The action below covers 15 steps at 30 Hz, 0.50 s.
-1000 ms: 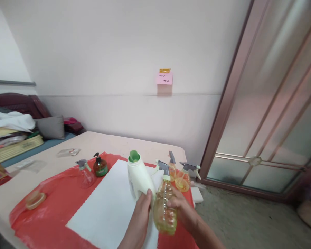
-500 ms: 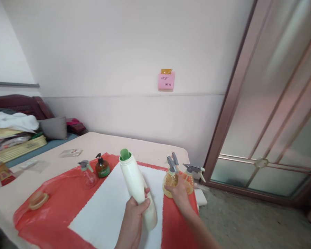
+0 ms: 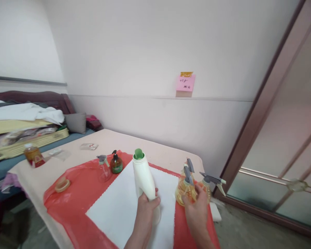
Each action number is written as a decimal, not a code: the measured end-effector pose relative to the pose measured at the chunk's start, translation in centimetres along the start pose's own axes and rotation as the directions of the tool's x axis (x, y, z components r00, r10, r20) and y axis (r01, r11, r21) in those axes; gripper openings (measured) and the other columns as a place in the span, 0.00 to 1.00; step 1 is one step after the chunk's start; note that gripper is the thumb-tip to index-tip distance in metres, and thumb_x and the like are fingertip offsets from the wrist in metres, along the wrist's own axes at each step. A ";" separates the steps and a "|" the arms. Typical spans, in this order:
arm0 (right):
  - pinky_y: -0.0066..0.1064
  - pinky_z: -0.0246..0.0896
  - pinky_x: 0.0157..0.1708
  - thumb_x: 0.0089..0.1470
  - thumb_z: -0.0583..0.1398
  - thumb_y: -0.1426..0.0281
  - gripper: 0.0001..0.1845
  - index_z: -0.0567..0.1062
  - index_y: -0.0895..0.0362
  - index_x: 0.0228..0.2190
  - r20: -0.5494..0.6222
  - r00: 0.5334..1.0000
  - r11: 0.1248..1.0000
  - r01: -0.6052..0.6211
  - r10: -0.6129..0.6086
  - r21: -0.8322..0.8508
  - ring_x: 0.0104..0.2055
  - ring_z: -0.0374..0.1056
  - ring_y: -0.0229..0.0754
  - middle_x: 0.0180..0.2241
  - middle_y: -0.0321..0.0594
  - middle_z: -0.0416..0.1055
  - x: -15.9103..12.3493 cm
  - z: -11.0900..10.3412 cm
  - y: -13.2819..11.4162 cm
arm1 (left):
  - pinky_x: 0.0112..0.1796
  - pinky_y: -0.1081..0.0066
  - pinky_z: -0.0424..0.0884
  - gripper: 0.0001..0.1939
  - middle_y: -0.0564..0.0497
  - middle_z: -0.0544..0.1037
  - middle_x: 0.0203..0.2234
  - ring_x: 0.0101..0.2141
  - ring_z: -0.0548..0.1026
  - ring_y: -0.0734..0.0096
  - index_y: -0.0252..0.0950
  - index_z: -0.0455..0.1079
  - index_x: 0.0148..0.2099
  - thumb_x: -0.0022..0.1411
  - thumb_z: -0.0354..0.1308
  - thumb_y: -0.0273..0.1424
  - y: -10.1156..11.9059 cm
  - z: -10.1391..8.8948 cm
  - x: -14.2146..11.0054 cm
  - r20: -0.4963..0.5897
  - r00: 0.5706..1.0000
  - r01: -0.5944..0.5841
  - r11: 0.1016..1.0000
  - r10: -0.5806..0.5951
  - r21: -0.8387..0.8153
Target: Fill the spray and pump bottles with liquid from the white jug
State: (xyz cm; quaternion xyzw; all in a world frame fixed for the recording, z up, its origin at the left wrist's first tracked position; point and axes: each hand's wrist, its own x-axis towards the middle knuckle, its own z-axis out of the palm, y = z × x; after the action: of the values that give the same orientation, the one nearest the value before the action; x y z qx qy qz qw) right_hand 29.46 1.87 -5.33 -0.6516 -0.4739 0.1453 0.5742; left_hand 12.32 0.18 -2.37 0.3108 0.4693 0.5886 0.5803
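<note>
My left hand [image 3: 147, 207] is closed round a white bottle [image 3: 143, 173], which tilts over a white sheet [image 3: 111, 214]. A green spout [image 3: 138, 154] stands in the bottle's uncapped mouth. To the right, my right hand [image 3: 197, 209] has its thumb and fingers round the front amber spray bottle [image 3: 182, 192]; part of that bottle is hidden by the hand. Two more amber spray bottles with grey trigger heads stand close by, one behind and one to the right [image 3: 206, 183].
A pink spray bottle [image 3: 103, 172] and a brown pump bottle [image 3: 116, 164] stand on red plastic [image 3: 80, 193], with a roll of tape [image 3: 62, 184] at left. An oil bottle [image 3: 33, 155] is at the table's left end. A pink note [image 3: 185, 83] hangs on the wall.
The view has turned left, so everything sits further right in the picture. Both hands stay at the same bottles; the white bottle is slightly more upright.
</note>
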 end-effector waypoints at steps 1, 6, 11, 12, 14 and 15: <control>0.50 0.54 0.58 0.49 0.55 0.61 0.32 0.58 0.60 0.55 0.031 0.999 0.999 0.028 -0.029 0.020 0.59 0.58 0.57 0.55 0.56 0.62 -0.8 -0.1 -0.9 | 0.35 0.68 0.65 0.18 0.49 0.77 0.30 0.31 0.73 0.64 0.33 0.77 0.40 0.43 0.68 0.29 0.1 0.2 -0.1 -0.011 1.000 -0.007 1.000 0.007 0.008; 0.45 0.57 0.58 0.46 0.57 0.63 0.31 0.63 0.57 0.53 0.449 0.891 0.990 0.007 -0.071 0.144 0.59 0.62 0.52 0.55 0.49 0.67 -4.7 2.1 -2.4 | 0.32 0.67 0.65 0.11 0.49 0.76 0.26 0.30 0.72 0.62 0.34 0.76 0.36 0.46 0.65 0.29 0.8 0.9 -1.3 0.030 0.999 -0.042 0.985 0.038 0.167; 0.40 0.67 0.43 0.47 0.56 0.56 0.27 0.64 0.53 0.49 0.632 0.774 0.994 -0.037 -0.037 0.104 0.44 0.74 0.51 0.41 0.44 0.77 -6.5 5.2 -1.3 | 0.33 0.66 0.65 0.12 0.47 0.78 0.25 0.30 0.73 0.59 0.36 0.75 0.29 0.51 0.64 0.41 1.9 -1.3 -1.7 0.012 0.988 -0.151 0.936 0.156 0.317; 0.39 0.67 0.41 0.48 0.55 0.54 0.25 0.65 0.52 0.46 0.637 0.770 0.997 -0.013 -0.036 0.072 0.42 0.74 0.51 0.38 0.43 0.77 -6.4 5.3 -1.2 | 0.34 0.65 0.66 0.14 0.46 0.78 0.25 0.31 0.73 0.59 0.37 0.75 0.28 0.53 0.63 0.43 2.2 -2.2 -1.4 -0.032 0.977 -0.188 0.925 0.209 0.329; 0.37 0.66 0.36 0.51 0.53 0.52 0.19 0.66 0.50 0.41 0.638 0.770 1.000 0.021 -0.029 0.021 0.37 0.74 0.50 0.32 0.40 0.76 -6.0 5.3 -1.2 | 0.38 0.64 0.66 0.14 0.46 0.78 0.27 0.33 0.74 0.58 0.36 0.75 0.29 0.53 0.63 0.43 3.1 -4.2 -0.4 -0.168 0.935 -0.247 0.914 0.312 0.323; 0.36 0.65 0.34 0.52 0.53 0.52 0.17 0.66 0.49 0.38 0.640 0.768 1.000 0.025 -0.026 0.011 0.34 0.74 0.49 0.30 0.38 0.75 -5.7 5.2 -1.3 | 0.40 0.64 0.67 0.13 0.45 0.79 0.29 0.35 0.74 0.57 0.36 0.75 0.30 0.51 0.65 0.41 3.6 -5.3 0.3 -0.254 0.902 -0.265 0.913 0.349 0.311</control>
State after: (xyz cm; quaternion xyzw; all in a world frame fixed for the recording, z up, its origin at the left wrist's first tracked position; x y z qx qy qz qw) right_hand 22.15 0.38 -7.75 -0.5564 -0.6498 0.3507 0.3811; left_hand 6.00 -0.11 -1.11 0.3628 0.5730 0.6448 0.3525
